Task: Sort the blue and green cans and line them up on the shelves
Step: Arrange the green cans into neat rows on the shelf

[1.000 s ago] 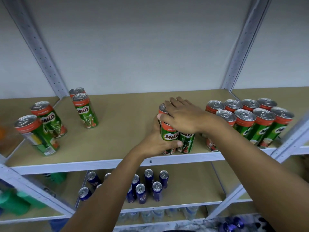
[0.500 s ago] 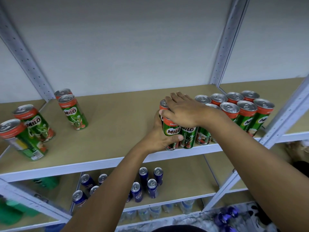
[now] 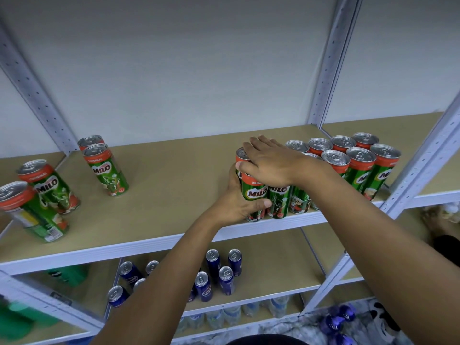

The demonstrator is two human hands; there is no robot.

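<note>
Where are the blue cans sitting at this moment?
In the head view, the blue cans stand in a loose cluster on the lower shelf, left of centre, directly beneath the shelf with the green Milo cans and partly behind the left forearm.

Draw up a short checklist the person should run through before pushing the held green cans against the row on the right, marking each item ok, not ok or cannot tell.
1. Left hand has a grip on the front green can: ok.
2. Right hand lies flat on the can tops: ok.
3. Held cans upright: ok.
4. Held cans flush with the row on the right: cannot tell, the arm hides the join.
5. Stray green cans on the left lined up: not ok.
6. Blue cans on the lower shelf lined up: not ok.
</note>
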